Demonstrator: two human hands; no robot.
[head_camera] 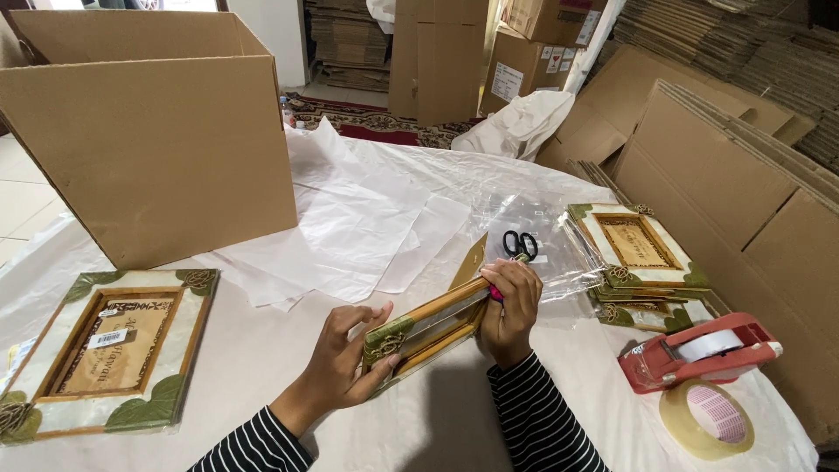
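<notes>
Open carton (166,131), scissors (519,244), tape dispenser (699,351)

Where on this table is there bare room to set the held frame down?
Bare cloth lies between the frame on the left and the left hand, and near the table edge between the sleeves. Crowded: white paper sheets behind, and right of the right hand, the frame stack, tape dispenser, tape roll.

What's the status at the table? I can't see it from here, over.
Left hand and right hand both grip a decorated frame, held on edge. Scissors just beyond it. Tape dispenser to the right, apart.
</notes>
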